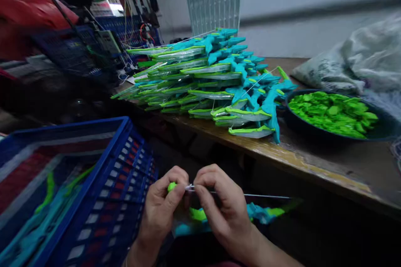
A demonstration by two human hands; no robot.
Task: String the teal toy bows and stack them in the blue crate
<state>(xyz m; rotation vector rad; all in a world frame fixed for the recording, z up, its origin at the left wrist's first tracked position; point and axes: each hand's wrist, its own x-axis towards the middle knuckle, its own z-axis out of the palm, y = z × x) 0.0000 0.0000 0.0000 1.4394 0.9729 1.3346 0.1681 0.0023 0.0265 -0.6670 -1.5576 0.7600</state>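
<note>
White string [266, 195] is pinched by the right hand [224, 204] beside the green tip [171, 186] which the left hand [163, 204] pinches, its fastening apparently unfinished, above one turquoise piece [261, 212], while many similar pieces [213, 69], seemingly already strung, lie heaped on the table [316, 171].

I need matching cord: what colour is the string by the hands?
The string is white; see head view.
</note>
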